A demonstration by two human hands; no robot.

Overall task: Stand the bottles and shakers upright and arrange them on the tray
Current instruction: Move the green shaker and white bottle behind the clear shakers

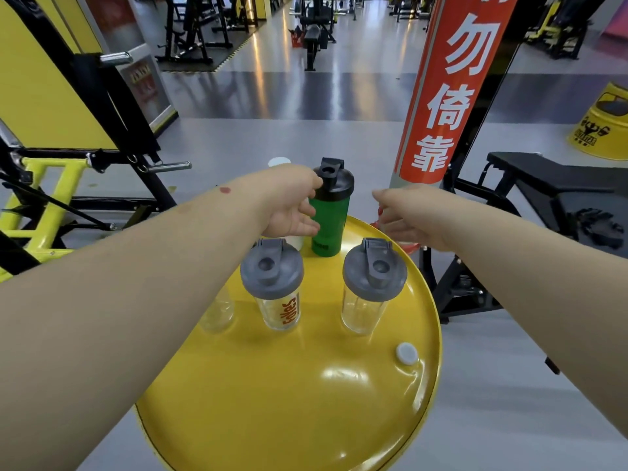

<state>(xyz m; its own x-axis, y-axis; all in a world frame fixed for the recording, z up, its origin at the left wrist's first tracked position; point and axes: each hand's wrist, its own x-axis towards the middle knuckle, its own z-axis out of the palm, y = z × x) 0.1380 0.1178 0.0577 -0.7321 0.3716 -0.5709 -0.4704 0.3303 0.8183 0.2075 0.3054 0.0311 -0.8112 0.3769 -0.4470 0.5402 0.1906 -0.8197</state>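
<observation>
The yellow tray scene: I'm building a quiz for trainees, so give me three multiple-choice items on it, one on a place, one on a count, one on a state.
1. Where does the green shaker stand on the yellow tray?
A. At the far side, behind the two grey-lidded shakers
B. At the near edge
C. Off the tray, on the floor

2. How many clear shakers with grey lids stand on the tray?
A. One
B. Two
C. Four

3. What is the state of the green shaker?
A. Lying on its side
B. Upside down
C. Upright, with the left hand against it

Answers:
1 A: it sits beyond the lettered shaker and the plain shaker.
2 B: just those two grey lids show.
3 C: its black lid is on top and the left hand's fingers touch its side; the right hand is apart from it.
</observation>
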